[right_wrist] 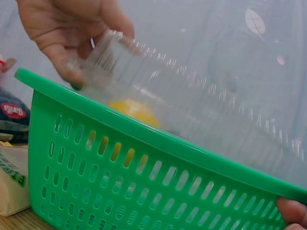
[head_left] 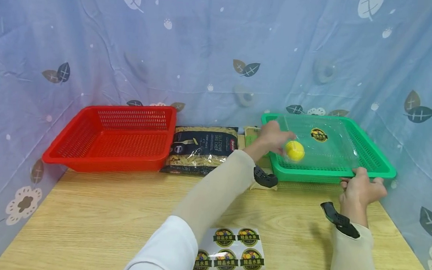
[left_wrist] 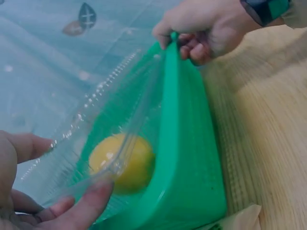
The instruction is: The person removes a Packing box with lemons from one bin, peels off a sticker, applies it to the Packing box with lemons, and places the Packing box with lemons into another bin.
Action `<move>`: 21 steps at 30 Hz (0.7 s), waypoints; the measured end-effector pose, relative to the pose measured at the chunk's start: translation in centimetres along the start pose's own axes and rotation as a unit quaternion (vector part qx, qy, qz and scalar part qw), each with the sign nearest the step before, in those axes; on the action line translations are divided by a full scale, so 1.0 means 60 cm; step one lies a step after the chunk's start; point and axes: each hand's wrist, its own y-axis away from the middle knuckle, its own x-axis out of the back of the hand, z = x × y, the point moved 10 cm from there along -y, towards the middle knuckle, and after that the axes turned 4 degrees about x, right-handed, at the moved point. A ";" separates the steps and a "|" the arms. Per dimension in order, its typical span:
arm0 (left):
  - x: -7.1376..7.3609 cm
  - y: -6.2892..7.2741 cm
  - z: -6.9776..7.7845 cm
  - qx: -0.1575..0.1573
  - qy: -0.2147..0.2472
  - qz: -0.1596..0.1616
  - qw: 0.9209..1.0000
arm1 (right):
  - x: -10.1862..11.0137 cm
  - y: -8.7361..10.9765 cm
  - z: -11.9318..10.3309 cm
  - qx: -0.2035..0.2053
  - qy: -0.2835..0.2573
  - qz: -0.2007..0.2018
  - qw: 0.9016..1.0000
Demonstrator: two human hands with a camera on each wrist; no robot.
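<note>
A clear plastic box lies tilted in the green basket, a round black-and-gold sticker on it. My left hand holds the box's left end between thumb and fingers. Near that hand, a round yellow fruit shows through the clear plastic in the left wrist view. My right hand grips the basket's front rim toward the right corner, with the thumb over the rim and fingers curled underneath in the left wrist view.
A red basket stands at the back left. Beside it lies a dark Barilla pasta bag; a pale packet is partly under the green basket's left end. A sticker sheet lies at the table's front. A patterned curtain hangs behind.
</note>
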 end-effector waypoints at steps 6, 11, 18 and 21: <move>-0.014 0.003 -0.002 -0.003 -0.064 0.018 0.998 | -0.002 0.004 0.003 0.002 0.001 -0.016 1.000; -0.016 0.008 0.007 -0.022 -0.132 0.039 0.990 | 0.001 0.004 0.000 0.006 0.005 -0.003 1.000; -0.022 0.010 0.019 -0.049 -0.212 0.043 0.975 | -0.003 0.008 0.001 -0.001 -0.005 -0.017 1.000; -0.029 0.009 0.023 -0.058 -0.230 0.026 0.971 | -0.007 0.008 0.001 -0.003 -0.015 -0.024 1.000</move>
